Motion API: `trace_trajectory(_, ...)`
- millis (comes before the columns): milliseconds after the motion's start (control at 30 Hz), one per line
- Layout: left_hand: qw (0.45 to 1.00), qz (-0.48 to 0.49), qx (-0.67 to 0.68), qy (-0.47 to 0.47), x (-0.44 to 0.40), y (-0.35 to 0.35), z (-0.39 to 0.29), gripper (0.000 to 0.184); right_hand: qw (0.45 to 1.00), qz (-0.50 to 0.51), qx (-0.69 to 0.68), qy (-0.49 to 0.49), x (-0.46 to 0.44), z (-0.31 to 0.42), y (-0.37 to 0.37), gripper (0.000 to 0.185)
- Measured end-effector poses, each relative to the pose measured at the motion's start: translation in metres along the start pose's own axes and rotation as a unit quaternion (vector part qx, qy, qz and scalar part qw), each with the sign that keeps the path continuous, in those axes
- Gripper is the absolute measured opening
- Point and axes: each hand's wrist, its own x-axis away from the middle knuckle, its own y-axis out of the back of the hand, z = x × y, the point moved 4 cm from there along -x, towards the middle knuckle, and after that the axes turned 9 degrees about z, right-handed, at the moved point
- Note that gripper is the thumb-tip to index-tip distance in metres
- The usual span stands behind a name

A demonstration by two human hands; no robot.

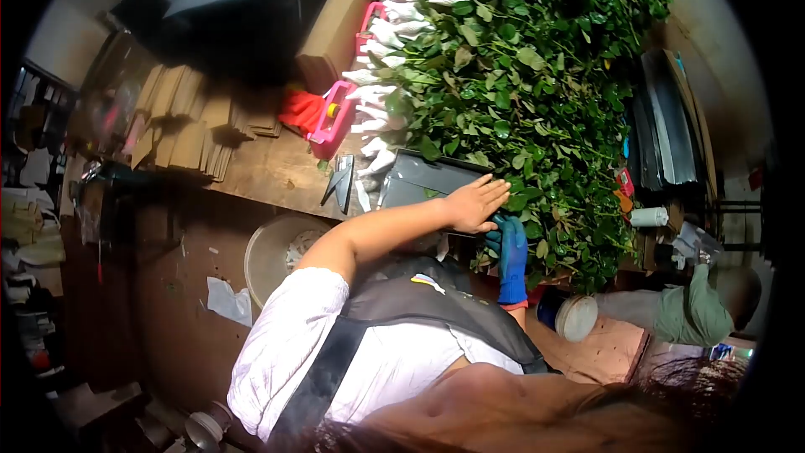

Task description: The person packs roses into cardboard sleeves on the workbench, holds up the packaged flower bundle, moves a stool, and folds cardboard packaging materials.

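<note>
My bare left hand is stretched out flat over the near edge of the leafy stems and the corner of a dark grey tray. Its fingers are straight and no object shows in it. Just below it is my right hand in a blue glove, against the leaves. The gloved fingers look bent, but they are partly hidden, and what they hold is not visible. A large heap of green leafy stems covers the table beyond both hands. White wrapped ends line the heap's left side.
Pink tape dispensers, a grey clip-like tool and cardboard stacks are on the wooden table. Beneath its edge stands a round bin. Dark folded sheets and a white roll lie right; another person is beyond.
</note>
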Motion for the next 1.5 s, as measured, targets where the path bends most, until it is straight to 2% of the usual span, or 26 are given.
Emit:
trace_trajectory(67, 0.994, -0.057, 0.087, -0.018, 0.01, 0.026, -0.001, 0.068, 0.989, -0.015, 0.107, 0.103, 0.01, 0.015, -0.004, 0.041)
trace_trajectory(133, 0.975, -0.142, 0.167, -0.025, 0.044, 0.083, -0.002, 0.06, 0.987, 0.014, 0.097, 0.124, 0.033, 0.037, -0.012, 0.045)
trace_trajectory(200, 0.944, -0.306, 0.101, 0.065, 0.105, 0.126, 0.026, 0.047, 0.986, 0.05, 0.119, 0.101, 0.045, 0.045, -0.013, 0.043)
trace_trajectory(233, 0.906, -0.391, 0.023, 0.159, 0.139, 0.135, 0.045, 0.039, 0.988, 0.049, 0.122, 0.085, 0.049, 0.046, -0.018, 0.043)
trace_trajectory(267, 0.866, -0.428, 0.035, 0.257, 0.18, 0.137, 0.071, 0.041, 0.989, 0.046, 0.126, 0.068, 0.052, 0.046, -0.022, 0.042)
trace_trajectory(300, 0.825, -0.441, 0.004, 0.353, 0.224, 0.116, 0.108, 0.054, 0.988, 0.056, 0.125, 0.074, 0.053, 0.044, -0.028, 0.041)
trace_trajectory(333, 0.771, -0.398, -0.054, 0.494, 0.254, 0.112, 0.126, 0.066, 0.987, 0.066, 0.123, 0.081, 0.051, 0.043, -0.037, 0.041)
trace_trajectory(367, 0.772, -0.363, -0.074, 0.516, 0.284, 0.091, 0.154, 0.073, 0.986, 0.075, 0.12, 0.09, 0.049, 0.042, -0.047, 0.04)
trace_trajectory(400, 0.783, -0.292, 0.031, 0.548, 0.311, 0.071, 0.18, 0.067, 0.987, 0.075, 0.113, 0.088, 0.047, 0.039, -0.056, 0.04)
trace_trajectory(467, 0.804, -0.291, 0.071, 0.513, 0.323, 0.064, 0.194, 0.059, 0.989, 0.072, 0.099, 0.084, 0.042, 0.033, -0.072, 0.039)
trace_trajectory(567, 0.792, -0.32, 0.096, 0.511, 0.314, 0.053, 0.189, 0.047, 0.984, 0.07, 0.134, 0.099, 0.041, 0.036, -0.082, 0.039)
trace_trajectory(667, 0.806, -0.276, 0.064, 0.52, 0.285, 0.049, 0.169, 0.047, 0.988, 0.085, 0.098, 0.087, 0.038, 0.034, -0.076, 0.041)
trace_trajectory(700, 0.797, -0.279, 0.108, 0.525, 0.28, 0.046, 0.17, 0.051, 0.989, 0.084, 0.091, 0.08, 0.039, 0.037, -0.077, 0.041)
trace_trajectory(800, 0.802, -0.236, 0.099, 0.54, 0.271, 0.045, 0.176, 0.056, 0.988, 0.086, 0.103, 0.079, 0.043, 0.037, -0.079, 0.041)
trace_trajectory(833, 0.791, -0.217, 0.134, 0.555, 0.272, 0.04, 0.184, 0.058, 0.987, 0.088, 0.11, 0.083, 0.043, 0.036, -0.079, 0.041)
trace_trajectory(867, 0.779, -0.245, 0.149, 0.558, 0.274, 0.035, 0.196, 0.05, 0.986, 0.093, 0.108, 0.087, 0.043, 0.031, -0.078, 0.041)
trace_trajectory(933, 0.643, -0.305, 0.416, 0.566, 0.282, 0.018, 0.226, 0.046, 0.985, 0.102, 0.1, 0.093, 0.044, 0.017, -0.075, 0.04)
trace_trajectory(1000, 0.656, -0.331, 0.392, 0.554, 0.287, 0.005, 0.254, 0.047, 0.983, 0.103, 0.129, 0.086, 0.051, 0.022, -0.087, 0.04)
trace_trajectory(1067, 0.687, -0.295, 0.351, 0.564, 0.288, 0.007, 0.26, 0.048, 0.98, 0.108, 0.145, 0.081, 0.055, 0.027, -0.094, 0.042)
trace_trajectory(1100, 0.73, -0.357, 0.235, 0.533, 0.281, 0.024, 0.247, 0.046, 0.979, 0.108, 0.153, 0.083, 0.056, 0.028, -0.094, 0.041)
trace_trajectory(1133, 0.683, -0.359, 0.31, 0.555, 0.283, 0.027, 0.238, 0.042, 0.978, 0.107, 0.157, 0.085, 0.058, 0.03, -0.093, 0.041)
trace_trajectory(1200, 0.701, -0.339, 0.334, 0.53, 0.292, 0.024, 0.22, 0.04, 0.977, 0.101, 0.165, 0.087, 0.063, 0.031, -0.088, 0.041)
trace_trajectory(1267, 0.712, -0.291, 0.346, 0.537, 0.287, 0.007, 0.189, 0.039, 0.979, 0.097, 0.16, 0.085, 0.065, 0.029, -0.084, 0.041)
trace_trajectory(1400, 0.785, -0.153, 0.024, 0.6, 0.264, 0.042, 0.148, 0.036, 0.979, 0.104, 0.161, 0.071, 0.065, 0.035, -0.08, 0.041)
trace_trajectory(1433, 0.787, -0.099, -0.005, 0.608, 0.262, 0.049, 0.146, 0.034, 0.977, 0.106, 0.167, 0.083, 0.063, 0.038, -0.079, 0.042)
trace_trajectory(1500, 0.798, -0.078, -0.03, 0.597, 0.268, 0.052, 0.157, 0.033, 0.975, 0.116, 0.163, 0.1, 0.058, 0.04, -0.074, 0.042)
